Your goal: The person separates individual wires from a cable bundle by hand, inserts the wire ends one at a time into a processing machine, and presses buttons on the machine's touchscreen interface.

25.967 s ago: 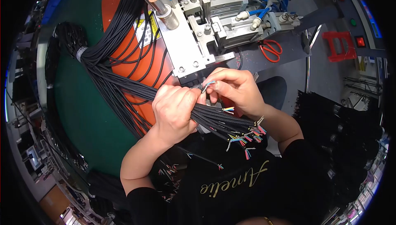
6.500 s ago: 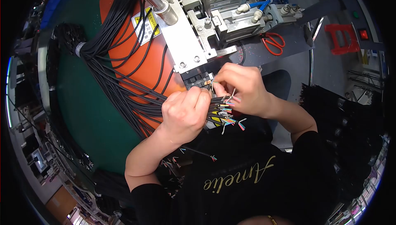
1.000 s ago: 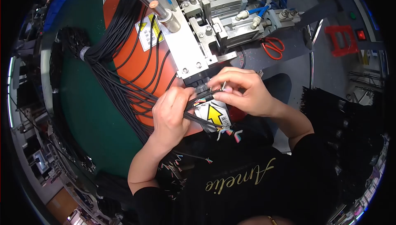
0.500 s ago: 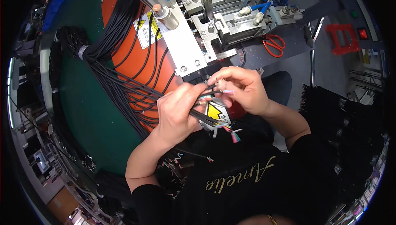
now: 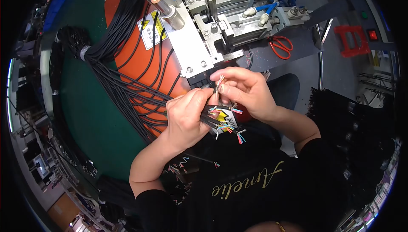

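My left hand (image 5: 187,113) is closed around a bunch of black cables (image 5: 208,119). Their stripped ends fan out below its fingers, showing blue, red, yellow and white inner wires (image 5: 239,137). One cable end stands up between my two hands, with a small tuft of thin wires (image 5: 221,80) at its tip. The thumb and forefinger of my right hand (image 5: 250,93) close in on that tuft; the exact contact is partly hidden. Just beyond my fingers is the front plate (image 5: 199,62) of a metal machine.
Pneumatic clamps (image 5: 250,23) with blue hoses sit on the machine. Red-handled scissors (image 5: 281,47) lie to its right. A tied bundle of black cables (image 5: 102,55) crosses the orange surface (image 5: 131,57) and green mat (image 5: 80,117). More black cables (image 5: 340,125) hang at right.
The raised cable end now points upward, its wire tuft showing between my hands. My right fingers have shifted slightly left, and the lower wire ends have fanned apart.
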The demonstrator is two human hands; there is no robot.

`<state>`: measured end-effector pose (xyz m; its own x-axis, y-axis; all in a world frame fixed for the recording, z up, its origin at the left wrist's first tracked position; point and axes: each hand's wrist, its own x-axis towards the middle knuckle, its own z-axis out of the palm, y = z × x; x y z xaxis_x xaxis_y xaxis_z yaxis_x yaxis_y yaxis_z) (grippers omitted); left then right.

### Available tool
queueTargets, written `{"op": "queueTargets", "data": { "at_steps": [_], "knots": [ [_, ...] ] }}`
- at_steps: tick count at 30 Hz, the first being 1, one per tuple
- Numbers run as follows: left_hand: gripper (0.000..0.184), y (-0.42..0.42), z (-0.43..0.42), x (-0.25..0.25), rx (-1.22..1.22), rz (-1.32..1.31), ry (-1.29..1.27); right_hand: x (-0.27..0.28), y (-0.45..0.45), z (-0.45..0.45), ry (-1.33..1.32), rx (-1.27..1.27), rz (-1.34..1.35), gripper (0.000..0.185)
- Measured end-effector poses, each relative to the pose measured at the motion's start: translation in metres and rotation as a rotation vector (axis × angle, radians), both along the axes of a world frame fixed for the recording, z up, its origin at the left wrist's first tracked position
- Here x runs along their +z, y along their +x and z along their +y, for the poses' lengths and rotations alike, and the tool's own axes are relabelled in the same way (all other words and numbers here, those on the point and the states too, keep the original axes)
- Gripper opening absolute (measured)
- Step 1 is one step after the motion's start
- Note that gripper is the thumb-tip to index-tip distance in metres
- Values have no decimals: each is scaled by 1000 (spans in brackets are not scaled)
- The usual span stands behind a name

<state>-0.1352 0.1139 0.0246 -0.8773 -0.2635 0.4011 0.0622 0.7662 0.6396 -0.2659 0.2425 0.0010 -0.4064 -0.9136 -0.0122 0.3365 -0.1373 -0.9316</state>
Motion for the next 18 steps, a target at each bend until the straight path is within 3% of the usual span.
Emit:
{"op": "queueTargets", "data": {
  "at_steps": [2, 4, 6, 8, 9, 10, 12, 18],
  "knots": [
    [14, -1, 0, 1, 16, 11, 24, -4, 4, 5, -30, -87, 498, 38],
    [14, 0, -1, 3, 25, 25, 75, -8, 16, -1, -234, -337, 974, 43],
    [14, 1, 0, 4, 21, 32, -42, -13, 12, -1, -285, -308, 984, 43],
    [16, 1, -1, 4, -25, 58, -225, -12, 3, 7, -178, -210, 770, 41],
    [23, 2, -1, 4, -44, 63, -272, -12, 10, 6, -82, -124, 121, 32],
    [24, 3, -2, 4, -47, 47, -293, -7, 8, 5, -84, -51, -257, 24],
    [26, 5, -3, 6, -54, 17, -338, -9, -3, 3, -33, 87, -293, 22],
    [23, 4, -2, 0, -26, 43, -285, -8, -13, 5, 13, 186, -357, 24]
  ]
}}
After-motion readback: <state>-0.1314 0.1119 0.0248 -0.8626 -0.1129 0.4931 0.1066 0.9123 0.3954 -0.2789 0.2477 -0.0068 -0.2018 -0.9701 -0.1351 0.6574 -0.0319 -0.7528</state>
